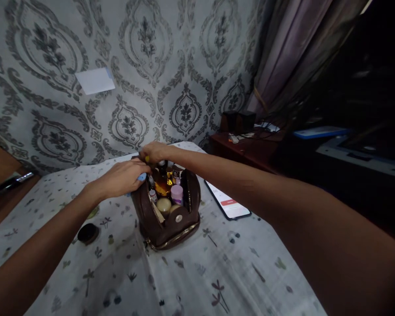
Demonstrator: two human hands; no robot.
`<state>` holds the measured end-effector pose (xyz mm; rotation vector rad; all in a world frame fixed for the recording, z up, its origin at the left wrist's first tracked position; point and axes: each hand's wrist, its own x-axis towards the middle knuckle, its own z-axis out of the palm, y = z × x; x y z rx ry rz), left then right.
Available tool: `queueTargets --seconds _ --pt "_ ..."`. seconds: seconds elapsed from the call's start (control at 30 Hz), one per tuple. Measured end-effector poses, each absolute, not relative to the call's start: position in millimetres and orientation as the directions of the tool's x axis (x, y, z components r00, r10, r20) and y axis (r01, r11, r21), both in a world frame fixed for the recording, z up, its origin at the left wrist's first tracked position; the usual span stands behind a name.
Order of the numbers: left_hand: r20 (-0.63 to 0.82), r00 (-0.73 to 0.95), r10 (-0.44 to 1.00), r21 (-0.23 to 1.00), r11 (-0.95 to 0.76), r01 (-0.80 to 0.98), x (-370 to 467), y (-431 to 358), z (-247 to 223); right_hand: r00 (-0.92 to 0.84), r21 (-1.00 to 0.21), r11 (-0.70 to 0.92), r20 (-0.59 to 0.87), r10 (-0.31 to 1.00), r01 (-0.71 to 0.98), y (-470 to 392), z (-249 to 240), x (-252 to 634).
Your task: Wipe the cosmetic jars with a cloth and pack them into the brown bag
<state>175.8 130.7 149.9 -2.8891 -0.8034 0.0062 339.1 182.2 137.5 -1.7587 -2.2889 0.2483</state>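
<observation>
A brown bag (171,228) stands unzipped on the patterned white cloth (145,281). Inside it are a pink-lidded jar (177,194), a round cream-coloured lid (163,206), an amber bottle (163,188) and a silver-capped item (177,174). My left hand (127,175) is closed at the bag's upper left edge, with something blue (141,177) beside its fingers. At the bag's far left corner my right hand (154,152) has its fingers bent by a small yellow item (147,159); the fingertips are mostly hidden.
A lit phone (228,202) lies right of the bag. To the left sits a dark round container (88,233), with a greenish item (93,212) behind it. A red-brown table (243,151) with cables stands at the back right. White paper (95,80) is on the patterned wall.
</observation>
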Motion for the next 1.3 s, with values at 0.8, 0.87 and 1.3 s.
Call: queueTargets --seconds 0.8,0.87,1.3 --pt "0.392 0.258 0.883 0.561 -0.452 0.694 34.0 110.5 85.4 -0.219 -0.302 0.299 0.271 0.937 0.905 134.4 162.4 353.6" --pt "0.390 0.147 0.909 0.593 -0.371 0.715 14.5 112.2 80.9 -0.195 -0.312 0.324 0.381 0.904 0.893 119.0 166.2 346.9" --pt "0.311 0.152 0.938 0.352 -0.263 0.898 -22.8 127.1 17.1 -0.363 -0.544 0.641 0.537 0.762 0.540 0.9 94.8 211.8"
